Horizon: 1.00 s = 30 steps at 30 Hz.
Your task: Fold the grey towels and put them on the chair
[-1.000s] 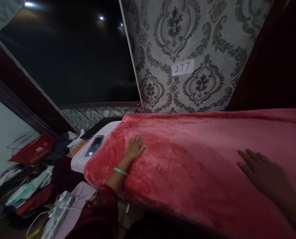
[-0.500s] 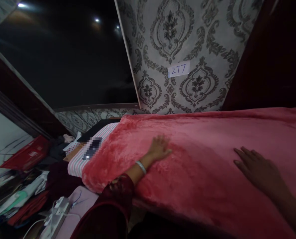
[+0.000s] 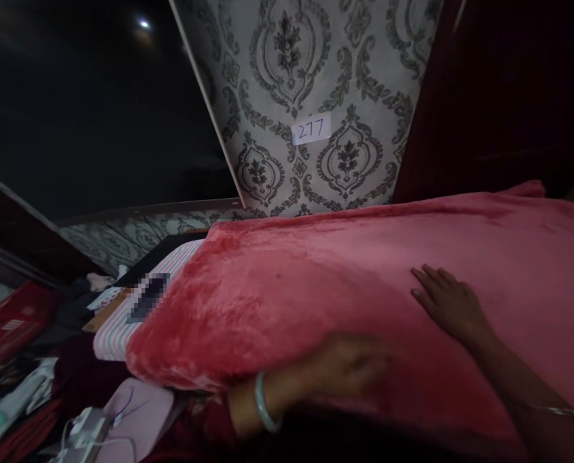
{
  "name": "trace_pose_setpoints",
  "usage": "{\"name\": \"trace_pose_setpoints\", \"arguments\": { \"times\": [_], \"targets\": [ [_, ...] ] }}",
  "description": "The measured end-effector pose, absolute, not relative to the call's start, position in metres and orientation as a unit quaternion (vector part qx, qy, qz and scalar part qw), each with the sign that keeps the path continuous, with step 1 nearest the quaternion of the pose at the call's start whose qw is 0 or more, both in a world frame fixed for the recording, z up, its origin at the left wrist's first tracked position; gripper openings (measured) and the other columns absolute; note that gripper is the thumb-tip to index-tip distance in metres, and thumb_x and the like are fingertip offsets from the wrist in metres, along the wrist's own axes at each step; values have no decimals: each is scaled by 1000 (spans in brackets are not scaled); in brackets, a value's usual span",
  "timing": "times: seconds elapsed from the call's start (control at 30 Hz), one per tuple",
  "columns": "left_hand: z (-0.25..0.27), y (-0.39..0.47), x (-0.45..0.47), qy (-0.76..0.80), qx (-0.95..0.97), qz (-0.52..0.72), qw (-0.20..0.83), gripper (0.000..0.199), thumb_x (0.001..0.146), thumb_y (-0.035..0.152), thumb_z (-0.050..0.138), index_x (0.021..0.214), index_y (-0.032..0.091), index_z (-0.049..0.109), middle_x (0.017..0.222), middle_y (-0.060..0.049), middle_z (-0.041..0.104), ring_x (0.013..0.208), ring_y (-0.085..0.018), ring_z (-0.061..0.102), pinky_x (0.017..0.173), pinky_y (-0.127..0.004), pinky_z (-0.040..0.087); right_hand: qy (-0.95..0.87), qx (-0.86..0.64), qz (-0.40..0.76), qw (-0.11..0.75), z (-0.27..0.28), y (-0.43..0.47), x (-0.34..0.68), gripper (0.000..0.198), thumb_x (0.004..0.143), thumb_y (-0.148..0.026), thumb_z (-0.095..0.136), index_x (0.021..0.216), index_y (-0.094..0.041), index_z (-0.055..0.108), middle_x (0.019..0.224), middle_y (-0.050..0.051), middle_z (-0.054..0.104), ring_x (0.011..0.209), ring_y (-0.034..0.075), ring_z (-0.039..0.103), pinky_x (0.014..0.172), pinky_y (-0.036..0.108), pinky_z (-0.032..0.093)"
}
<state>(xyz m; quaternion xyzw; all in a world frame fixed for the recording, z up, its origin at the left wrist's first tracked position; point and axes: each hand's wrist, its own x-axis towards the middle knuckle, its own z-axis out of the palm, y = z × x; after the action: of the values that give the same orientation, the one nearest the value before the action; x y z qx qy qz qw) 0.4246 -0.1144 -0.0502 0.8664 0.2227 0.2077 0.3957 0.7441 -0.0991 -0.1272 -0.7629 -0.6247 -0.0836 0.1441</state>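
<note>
A fluffy red-pink blanket (image 3: 277,283) covers a long flat surface that runs across the view. My right hand (image 3: 453,305) lies on it at the right with fingers stretched out, palm down and holding nothing. Nearer to me, my left hand (image 3: 347,363) is over the blanket's front part, smeared by motion. Its fingers are too blurred to read, and I cannot tell whether it touches the cloth. A bangle (image 3: 266,402) circles the left wrist. Beyond the blanket's left end, a striped cloth (image 3: 110,337) shows, with a blurred-out dark object (image 3: 148,298) on it.
A power strip (image 3: 87,427) with white cables rests on a pink surface (image 3: 142,411) at lower left. Piled clothes (image 3: 21,392) and a red basket (image 3: 14,321) are farther left. Behind stand a patterned wall (image 3: 310,167) with a paper marked 277 (image 3: 310,130) and a dark screen (image 3: 98,116).
My left hand has swept toward me and to the right across the blanket. The view has shifted right; my right hand is still flat on the blanket.
</note>
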Motion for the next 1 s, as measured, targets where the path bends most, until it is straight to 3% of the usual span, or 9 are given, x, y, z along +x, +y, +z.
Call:
{"name": "trace_pose_setpoints", "arguments": {
  "times": [0.07, 0.17, 0.27, 0.43, 0.5, 0.57, 0.67, 0.83, 1.0],
  "targets": [
    [-39, -83, 392, 311, 879, 220, 287, 47, 102, 45, 36, 138, 28, 60, 138, -7, 65, 127, -24, 59, 112, -43, 46, -620, -764, -85, 154, -130, -98, 746, 65, 96, -50, 20, 144, -22, 53, 152, 12, 48, 139, 34, 43, 108, 60, 39],
    [-37, -38, 326, 519, 840, 139, 72, 58, 98, 41, 46, 153, 21, 41, 159, -14, 40, 150, -33, 32, 121, -58, 28, -621, -763, -81, 160, -135, -96, 749, 62, 96, -51, 23, 145, -25, 52, 153, 9, 48, 140, 33, 42, 109, 59, 39],
    [-52, -26, 281, 642, 767, 8, -5, 67, 97, 46, 47, 157, 19, 32, 165, -19, 24, 153, -39, 19, 118, -65, 24, -619, -766, -74, 157, -136, -95, 749, 63, 96, -51, 24, 146, -25, 51, 155, 9, 45, 141, 33, 41, 111, 58, 38],
    [-69, -104, 326, 457, 883, 13, 108, 77, 93, 57, 52, 159, 26, 27, 167, -13, 14, 155, -37, 8, 121, -67, 11, -620, -767, -66, 150, -131, -98, 745, 64, 98, -49, 22, 147, -20, 50, 156, 12, 43, 143, 33, 38, 112, 55, 36],
    [-62, -144, 365, 255, 938, 29, 232, 75, 91, 63, 55, 157, 37, 32, 166, -4, 27, 154, -33, 18, 124, -62, 7, -620, -768, -64, 145, -128, -100, 744, 63, 99, -48, 21, 148, -20, 50, 156, 12, 43, 143, 33, 38, 112, 55, 37],
    [-51, -170, 395, 81, 924, 7, 374, 52, 99, 53, 46, 149, 42, 45, 152, 3, 51, 145, -23, 42, 125, -46, 22, -619, -771, -66, 137, -126, -100, 743, 63, 99, -47, 22, 147, -20, 50, 156, 12, 44, 143, 33, 39, 112, 56, 38],
    [-38, -166, 417, 19, 863, 42, 503, 47, 103, 45, 38, 143, 28, 57, 131, -1, 70, 119, -17, 66, 107, -28, 47, -622, -768, -77, 133, -127, -99, 744, 62, 99, -48, 23, 147, -21, 51, 155, 10, 45, 142, 32, 40, 111, 56, 38],
    [-30, -58, 419, 274, 874, 231, 329, 46, 100, 45, 44, 134, 21, 63, 141, -10, 62, 134, -25, 54, 116, -41, 40, -621, -765, -90, 149, -136, -94, 748, 58, 98, -47, 26, 145, -25, 53, 154, 8, 47, 142, 33, 41, 110, 58, 39],
    [-33, 47, 423, 594, 791, 109, 94, 57, 98, 37, 45, 147, 9, 45, 160, -22, 35, 150, -34, 31, 121, -53, 27, -617, -760, -89, 184, -142, -90, 750, 56, 97, -46, 31, 143, -26, 55, 153, 8, 48, 141, 33, 42, 109, 60, 39]
  ]
}}
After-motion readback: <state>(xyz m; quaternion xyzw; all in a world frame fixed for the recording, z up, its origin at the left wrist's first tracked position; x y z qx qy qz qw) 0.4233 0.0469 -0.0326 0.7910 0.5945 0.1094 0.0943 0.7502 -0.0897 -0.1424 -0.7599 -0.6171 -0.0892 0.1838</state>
